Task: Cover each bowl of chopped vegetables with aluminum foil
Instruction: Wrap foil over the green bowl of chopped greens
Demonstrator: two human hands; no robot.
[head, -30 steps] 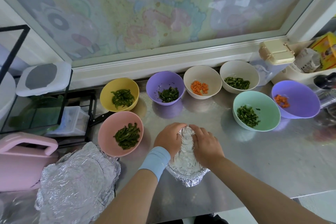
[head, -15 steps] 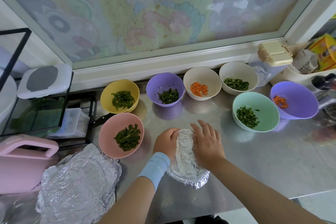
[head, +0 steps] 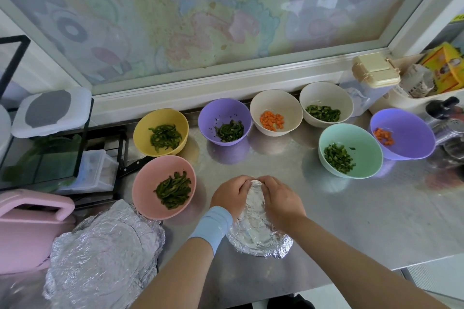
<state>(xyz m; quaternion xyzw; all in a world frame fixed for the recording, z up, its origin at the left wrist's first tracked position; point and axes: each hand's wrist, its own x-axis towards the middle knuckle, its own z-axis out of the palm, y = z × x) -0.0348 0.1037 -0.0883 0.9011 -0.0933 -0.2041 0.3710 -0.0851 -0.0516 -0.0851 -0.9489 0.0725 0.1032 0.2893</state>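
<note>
A foil-covered bowl (head: 256, 236) sits on the steel counter in front of me. My left hand (head: 229, 194) and my right hand (head: 278, 197) curl over its far rim and press the foil down, fingertips nearly meeting at the top. Uncovered bowls stand around: a pink bowl (head: 148, 183) and a yellow bowl (head: 143, 130) with green pepper strips, a purple bowl (head: 223, 110) of greens, a cream bowl (head: 273, 103) of carrot, a cream bowl (head: 324, 95) of greens, a mint bowl (head: 361, 140) of chopped greens and a large purple bowl (head: 409, 130) of carrot.
Crumpled foil sheets (head: 103, 253) lie at the near left beside a pink container (head: 27, 228). A black rack (head: 50, 148) stands left. A lidded box (head: 374, 73) and kitchen items crowd the far right. The counter edge (head: 376, 266) runs close at lower right.
My right hand's fingers, spread flat on the foil half a second ago, have curled over the bowl's far rim again, meeting the left hand. The bowl has stayed in place.
</note>
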